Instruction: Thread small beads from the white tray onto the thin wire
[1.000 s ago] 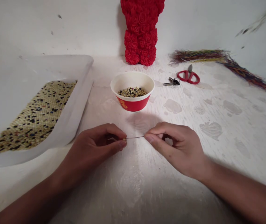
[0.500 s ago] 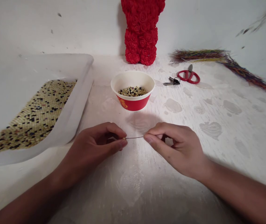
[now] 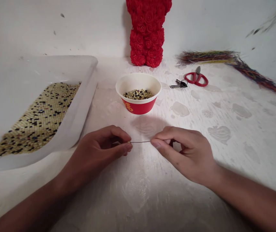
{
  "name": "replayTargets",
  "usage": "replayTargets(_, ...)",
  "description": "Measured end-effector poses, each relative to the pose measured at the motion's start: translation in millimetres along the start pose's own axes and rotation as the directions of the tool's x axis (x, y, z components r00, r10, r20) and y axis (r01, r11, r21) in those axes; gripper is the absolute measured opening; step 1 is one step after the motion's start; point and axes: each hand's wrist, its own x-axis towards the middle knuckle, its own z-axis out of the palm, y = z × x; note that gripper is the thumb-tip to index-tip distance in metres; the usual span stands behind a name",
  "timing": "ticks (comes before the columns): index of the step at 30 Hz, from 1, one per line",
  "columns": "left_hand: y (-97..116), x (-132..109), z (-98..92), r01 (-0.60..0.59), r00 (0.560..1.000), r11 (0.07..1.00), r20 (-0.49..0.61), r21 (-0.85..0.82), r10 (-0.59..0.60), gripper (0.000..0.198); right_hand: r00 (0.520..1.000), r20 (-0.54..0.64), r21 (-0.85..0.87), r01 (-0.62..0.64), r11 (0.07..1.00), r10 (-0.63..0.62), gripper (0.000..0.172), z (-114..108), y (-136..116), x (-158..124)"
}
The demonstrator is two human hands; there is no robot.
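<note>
A thin dark wire [image 3: 140, 142] runs almost level between my two hands, above the white table. My left hand [image 3: 101, 149] is closed, its thumb and forefinger pinching a tiny pale bead [image 3: 129, 142] at the wire's left end; the fingertips mostly hide the bead. With its thumb and forefinger my right hand [image 3: 186, 151] grips the other part of the wire. Just beyond the hands stands a red and white paper bowl [image 3: 139, 106], with small cream and black beads [image 3: 138, 94] in its bottom.
At the left, a white plastic tray [image 3: 86, 106] holds a sheet of beadwork [image 3: 38, 116]. Keys [image 3: 179, 84] and red-handled scissors [image 3: 197, 79] lie right of the bowl. Bundles of coloured wire [image 3: 208, 57] lie along the wall. A red rose-covered figure [image 3: 147, 35] stands behind.
Both hands keep their pinch on the bead and wire. My right hand has shifted very slightly to the right, and a little less of the bead shows at my left fingertips.
</note>
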Motion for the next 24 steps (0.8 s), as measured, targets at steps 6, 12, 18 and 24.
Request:
replayTargets(6, -0.1, 0.2, 0.0, -0.005, 1.000, 1.000, -0.019, 0.016, 0.005, 0.017, 0.999, 0.028, -0.024, -0.026, 0.999, 0.026, 0.014, -0.3, -0.5, 1.1)
replayTargets(12, -1.8, 1.6, -0.7, -0.003, 1.000, 1.000, -0.011, 0.008, 0.003, 0.016, 0.999, 0.029, -0.010, -0.022, 1.000, 0.022, 0.013, 0.8, -0.6, 2.4)
replayTargets(18, -0.9, 0.3, 1.3, 0.004, 1.000, 1.000, -0.008, 0.008, -0.004, 0.016, 0.999, 0.051, 0.002, -0.014, 1.000, 0.014, 0.013, 0.4, 0.3, 1.3)
replayTargets(24, 1.0, -2.4, 5.5, -0.044, 0.998, 0.999, 0.053, -0.003, 0.044, 0.013, 0.983, 0.182, 0.033, -0.033, 0.999, 0.027, 0.014, 3.5, 3.7, -0.6)
